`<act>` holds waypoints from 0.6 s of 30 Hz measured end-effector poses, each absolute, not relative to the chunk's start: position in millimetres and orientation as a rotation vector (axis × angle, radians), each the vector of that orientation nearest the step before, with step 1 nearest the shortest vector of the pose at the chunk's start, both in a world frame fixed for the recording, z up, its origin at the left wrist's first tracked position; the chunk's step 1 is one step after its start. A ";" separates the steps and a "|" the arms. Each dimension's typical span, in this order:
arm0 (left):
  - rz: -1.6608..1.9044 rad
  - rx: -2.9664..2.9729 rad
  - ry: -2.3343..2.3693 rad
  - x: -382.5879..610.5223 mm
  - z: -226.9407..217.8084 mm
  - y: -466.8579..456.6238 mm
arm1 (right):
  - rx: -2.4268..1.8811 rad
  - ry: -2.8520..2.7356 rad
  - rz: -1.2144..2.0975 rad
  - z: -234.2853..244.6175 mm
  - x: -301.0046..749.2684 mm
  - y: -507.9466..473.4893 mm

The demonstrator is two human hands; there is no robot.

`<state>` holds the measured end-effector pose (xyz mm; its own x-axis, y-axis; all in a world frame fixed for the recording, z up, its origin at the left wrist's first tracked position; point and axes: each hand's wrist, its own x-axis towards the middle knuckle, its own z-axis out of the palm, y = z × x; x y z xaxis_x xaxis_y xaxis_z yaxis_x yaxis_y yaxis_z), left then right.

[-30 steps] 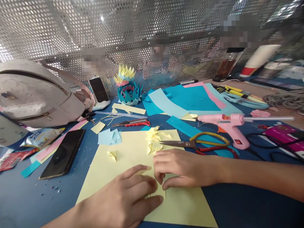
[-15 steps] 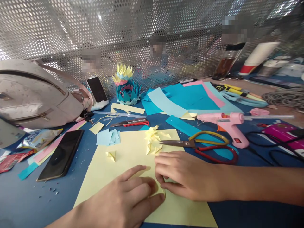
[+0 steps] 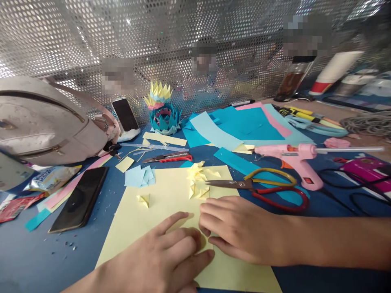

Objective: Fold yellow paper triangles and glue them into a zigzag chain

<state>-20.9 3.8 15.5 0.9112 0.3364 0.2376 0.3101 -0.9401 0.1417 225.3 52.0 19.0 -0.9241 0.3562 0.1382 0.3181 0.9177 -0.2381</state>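
A large sheet of pale yellow paper [image 3: 122, 240] lies under both hands. My left hand [image 3: 171, 252] has its index finger stretched forward, the other fingers curled and the thumb close to them. Facing it, my right hand [image 3: 238, 230] rests on the sheet with its fingers bent down. Between their fingertips is a small piece of yellow paper [image 3: 210, 245], almost wholly hidden. Just beyond, a pile of folded yellow paper pieces [image 3: 197, 181] sits on the sheet, with one folded piece [image 3: 143, 200] apart to the left. Scissors [image 3: 244, 184] lie beyond my right hand, blades pointing left.
A pink glue gun [image 3: 301, 162] stands at the right. Behind are blue paper sheets [image 3: 253, 126] and a folded-paper model [image 3: 165, 116]. A utility knife [image 3: 171, 158] and light blue squares [image 3: 139, 176] lie mid-table. Leftward are a dark phone [image 3: 81, 203] and a backpack [image 3: 39, 118].
My right thumb has moved slightly away from the fingers, and the paper edge between the hands shows less. My left hand has barely shifted. The whole view has moved slightly.
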 end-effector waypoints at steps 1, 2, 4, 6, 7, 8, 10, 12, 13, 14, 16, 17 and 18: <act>0.385 2.970 0.506 -21.1 15.4 3.8 | -0.514 -2.899 0.316 18.2 225.7 52.4; 0.378 2.966 0.509 -21.4 15.4 3.9 | -0.511 -2.901 0.316 17.4 226.0 53.0; 0.373 2.959 0.512 -21.7 15.5 4.3 | -0.502 -2.912 0.320 15.9 226.2 54.9; 0.370 2.956 0.505 -21.6 15.9 4.7 | -0.484 -2.921 0.351 14.4 226.1 57.3; 0.369 2.954 0.502 -21.5 16.3 4.9 | -0.474 -2.921 0.374 13.7 225.9 58.6; 0.361 2.955 0.497 -21.2 16.7 5.0 | -0.462 -2.914 0.394 12.8 225.6 59.7; 0.334 2.960 0.488 -20.7 17.9 5.0 | -0.438 -2.899 0.414 11.1 225.2 61.5; 0.298 2.964 0.481 -20.5 19.3 4.9 | -0.422 -2.886 0.434 9.6 225.0 62.9; 0.280 2.966 0.480 -20.5 20.1 4.8 | -0.418 -2.877 0.454 9.1 224.9 63.5; 0.267 2.967 0.482 -20.6 20.8 4.7 | -0.420 -2.865 0.490 8.9 225.0 64.2; 0.250 2.976 0.491 -20.6 21.9 4.4 | -0.425 -2.828 0.598 9.5 225.4 66.2; 0.246 2.984 0.500 -20.4 22.2 4.3 | -0.417 -2.805 0.656 10.3 225.9 67.5; 0.242 2.993 0.506 -20.1 22.4 4.1 | -0.399 -2.772 0.703 11.5 226.6 69.0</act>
<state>-20.1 4.1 22.4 0.9323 0.3337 0.1397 0.3183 -0.9402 0.1214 226.6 69.0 11.5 -0.9305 0.3218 0.1749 0.1996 0.8458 -0.4947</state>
